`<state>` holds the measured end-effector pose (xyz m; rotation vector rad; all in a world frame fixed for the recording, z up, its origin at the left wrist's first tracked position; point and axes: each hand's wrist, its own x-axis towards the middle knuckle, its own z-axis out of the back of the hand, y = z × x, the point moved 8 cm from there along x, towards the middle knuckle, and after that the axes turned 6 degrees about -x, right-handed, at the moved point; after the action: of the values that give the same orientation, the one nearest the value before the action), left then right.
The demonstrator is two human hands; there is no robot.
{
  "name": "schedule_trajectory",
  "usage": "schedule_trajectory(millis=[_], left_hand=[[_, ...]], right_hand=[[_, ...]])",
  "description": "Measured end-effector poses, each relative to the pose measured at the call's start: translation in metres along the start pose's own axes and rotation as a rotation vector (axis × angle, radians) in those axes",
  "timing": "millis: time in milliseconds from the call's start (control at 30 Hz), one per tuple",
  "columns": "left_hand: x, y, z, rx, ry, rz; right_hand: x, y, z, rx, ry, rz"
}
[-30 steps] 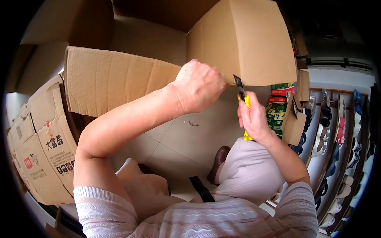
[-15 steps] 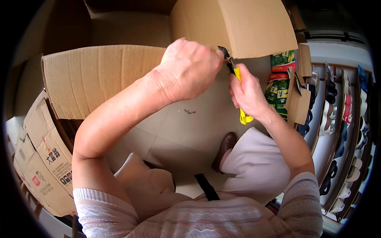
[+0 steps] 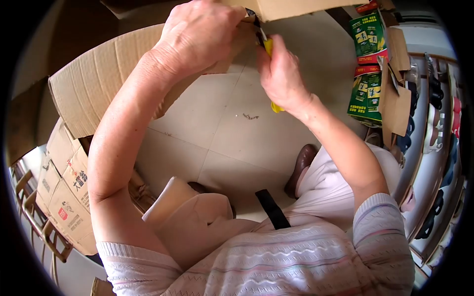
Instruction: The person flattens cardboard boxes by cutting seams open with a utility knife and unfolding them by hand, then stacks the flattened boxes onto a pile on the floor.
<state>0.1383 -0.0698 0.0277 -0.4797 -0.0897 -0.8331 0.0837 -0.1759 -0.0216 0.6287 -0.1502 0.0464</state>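
My left hand is closed at the upper edge of a brown cardboard flap, gripping it near the corner; the fingertips are hidden behind the knuckles. In my right hand is a yellow-handled tool with a metal and dark front end. Its exact kind is mostly covered by my fingers. The tool's dark tip touches or lies very near the edge of a second flap, right beside my left hand. Both flaps belong to a large open carton, partly out of view at the top.
Green printed boxes stand in an opened carton at the right. Shoes fill a rack beyond them. A printed cardboard piece leans at the left near a wooden chair. Small brown scraps lie on the tiled floor.
My view has shifted, so both hands and the carton appear higher and farther left. The front flap now slants more, with more floor visible below it. Both hands keep their grips.
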Motion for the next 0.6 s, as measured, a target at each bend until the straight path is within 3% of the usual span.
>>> schedule_trajectory(millis=[200,267,367,600], left_hand=[[0.001,0.001,-0.001,0.032,-0.058,-0.027],[0.003,0.011,-0.002,0.065,-0.022,-0.009],[0.002,0.012,0.000,0.041,-0.057,-0.024],[-0.004,-0.001,-0.001,-0.008,-0.070,-0.116]], right_hand=[[0.027,0.005,0.007,-0.046,0.171,-0.005],[0.017,-0.002,-0.004,-0.087,0.015,0.057],[0.010,-0.012,-0.013,-0.111,0.073,-0.011],[0.019,0.004,0.002,-0.063,0.110,0.090]])
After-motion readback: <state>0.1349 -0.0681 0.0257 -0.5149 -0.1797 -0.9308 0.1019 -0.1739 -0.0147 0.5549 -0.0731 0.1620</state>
